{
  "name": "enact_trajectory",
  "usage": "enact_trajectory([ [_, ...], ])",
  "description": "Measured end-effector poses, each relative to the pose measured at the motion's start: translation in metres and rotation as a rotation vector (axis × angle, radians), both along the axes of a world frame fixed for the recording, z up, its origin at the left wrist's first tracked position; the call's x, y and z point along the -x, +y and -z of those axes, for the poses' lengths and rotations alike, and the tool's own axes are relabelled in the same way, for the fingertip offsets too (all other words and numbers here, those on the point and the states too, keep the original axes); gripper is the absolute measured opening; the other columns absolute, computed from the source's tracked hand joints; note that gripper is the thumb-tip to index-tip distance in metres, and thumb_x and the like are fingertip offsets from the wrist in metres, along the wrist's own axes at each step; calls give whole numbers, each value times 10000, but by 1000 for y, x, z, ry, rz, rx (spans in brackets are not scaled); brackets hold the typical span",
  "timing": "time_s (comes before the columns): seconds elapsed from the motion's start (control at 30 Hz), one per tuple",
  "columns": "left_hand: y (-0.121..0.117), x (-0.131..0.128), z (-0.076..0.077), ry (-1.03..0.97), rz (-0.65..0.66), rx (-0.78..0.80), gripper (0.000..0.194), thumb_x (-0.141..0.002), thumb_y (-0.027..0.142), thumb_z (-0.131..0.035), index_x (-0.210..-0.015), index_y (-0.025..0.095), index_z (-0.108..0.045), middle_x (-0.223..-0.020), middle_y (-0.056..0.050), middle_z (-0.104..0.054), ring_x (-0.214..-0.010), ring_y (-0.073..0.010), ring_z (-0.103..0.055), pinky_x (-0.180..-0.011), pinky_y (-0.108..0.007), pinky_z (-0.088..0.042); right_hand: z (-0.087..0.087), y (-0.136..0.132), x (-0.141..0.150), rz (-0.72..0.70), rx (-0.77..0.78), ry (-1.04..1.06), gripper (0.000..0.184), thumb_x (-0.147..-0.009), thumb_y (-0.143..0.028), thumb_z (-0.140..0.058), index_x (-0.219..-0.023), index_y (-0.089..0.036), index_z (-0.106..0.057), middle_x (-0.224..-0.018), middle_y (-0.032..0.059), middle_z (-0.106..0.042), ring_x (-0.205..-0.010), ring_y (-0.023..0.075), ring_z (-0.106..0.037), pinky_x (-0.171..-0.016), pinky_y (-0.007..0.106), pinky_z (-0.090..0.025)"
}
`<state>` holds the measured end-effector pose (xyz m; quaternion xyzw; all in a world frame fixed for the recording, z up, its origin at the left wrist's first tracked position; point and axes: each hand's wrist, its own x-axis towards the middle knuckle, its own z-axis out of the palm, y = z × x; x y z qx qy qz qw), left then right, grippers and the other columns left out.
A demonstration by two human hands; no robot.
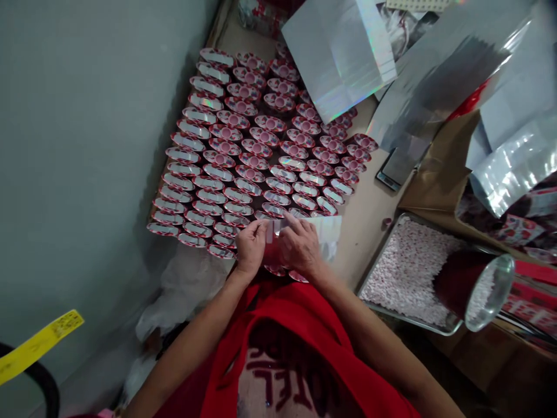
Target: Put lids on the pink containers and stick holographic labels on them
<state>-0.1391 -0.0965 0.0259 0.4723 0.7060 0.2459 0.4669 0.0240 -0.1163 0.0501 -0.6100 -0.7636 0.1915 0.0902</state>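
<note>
My left hand (251, 247) pinches the left end of a shiny silvery strip sheet (329, 229), thumb and forefinger pressed together. Over the sheet's middle lies my right hand (301, 244), its forefinger stretched out and its other fingers curled against the sheet; their exact grip is partly hidden. The sheet runs out to the right from under it. Just beyond both hands stand many oval-topped red packs (232, 120) in close rows. Silvery strips lie on the tops of the left and nearer packs, while others show a pink round mark.
A metal tray (363, 278) of small whitish pieces stands at right, with a metal bowl (491, 290) tipped in it. Near it are a small scale (394, 168), a cardboard box (439, 168) and large silvery sheets (339, 52). A wall (87, 145) bounds the left side.
</note>
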Motion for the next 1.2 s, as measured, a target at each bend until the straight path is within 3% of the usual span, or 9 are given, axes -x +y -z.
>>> enact_trajectory([
  [0.17, -3, -2, 2, -45, -87, 90, 320, -971, 424, -583, -986, 194, -805, -936, -67, -809, -839, -217, -714, -787, -295, -535, 21, -12, -1, -85, 17, 31, 190, -1024, -174, -530, -980, -244, -700, -1563, 98, -590, -1240, 254, -648, -1110, 466, -448],
  [0.33, -6, -7, 1, -123, -152, 170, 355, -951, 456, -590, -950, 162, -789, -852, -46, -783, -786, -194, -689, -721, -264, -524, 22, -25, -4, -118, -19, 92, 246, -1026, -124, -473, -998, -219, -698, -1516, 141, -627, -1384, 239, -605, -1240, 500, -390],
  [0.53, 2, -2, -8, -71, -129, 100, 340, -950, 450, -596, -959, 172, -792, -867, -46, -786, -789, -191, -694, -730, -265, -514, 15, -12, 1, -39, 6, 62, 169, -1021, -183, -539, -938, -219, -683, -1627, 145, -505, -1309, 286, -633, -1097, 476, -500],
  [0.7, 2, 2, -6, -80, -118, 72, 324, -953, 436, -599, -949, 175, -791, -862, -46, -787, -755, -186, -688, -712, -269, -509, 20, -6, 5, -128, 67, 34, 167, -998, -145, -552, -948, -233, -684, -1637, 94, -504, -1326, 286, -599, -1145, 503, -433],
  [0.8, 1, 4, -1, -67, -149, 84, 334, -950, 448, -604, -954, 170, -789, -851, -46, -784, -750, -189, -686, -700, -266, -503, 18, -12, 7, -146, 88, 88, 184, -988, -118, -550, -954, -225, -696, -1535, 115, -613, -1305, 255, -608, -1168, 466, -404],
  [0.87, 1, 6, 5, -30, -155, 77, 337, -956, 446, -597, -952, 168, -787, -846, -45, -782, -757, -190, -685, -703, -265, -499, 6, -18, 8, -91, 118, 139, 158, -979, -143, -585, -942, -228, -713, -1349, 103, -730, -1183, 250, -652, -1097, 448, -439],
  [0.97, 1, 11, 16, 53, -126, 14, 349, -988, 436, -565, -981, 171, -792, -866, -60, -786, -780, -200, -689, -738, -283, -502, -32, -17, 10, 79, 238, 258, 104, -955, -239, -668, -895, -236, -753, -994, 77, -759, -938, 237, -659, -884, 400, -482],
  [1.1, 2, 19, 25, 146, -26, -139, 313, -974, 439, -622, -1064, 195, -797, -1046, -103, -800, -972, -253, -718, -913, -359, -524, -82, 15, 13, 321, 640, 802, 226, -943, -433, -721, -869, -226, -776, -757, 28, -687, -682, 167, -593, -649, 308, -459],
  [1.2, 7, 25, 19, 270, -112, -250, 366, -904, 482, -719, -1132, 204, -788, -1203, -133, -756, -1175, -303, -666, -1084, -430, -468, -80, 48, 19, 519, 817, 1140, 339, -844, -541, -802, -799, -210, -741, -682, -3, -657, -593, 130, -534, -562, 272, -447],
])
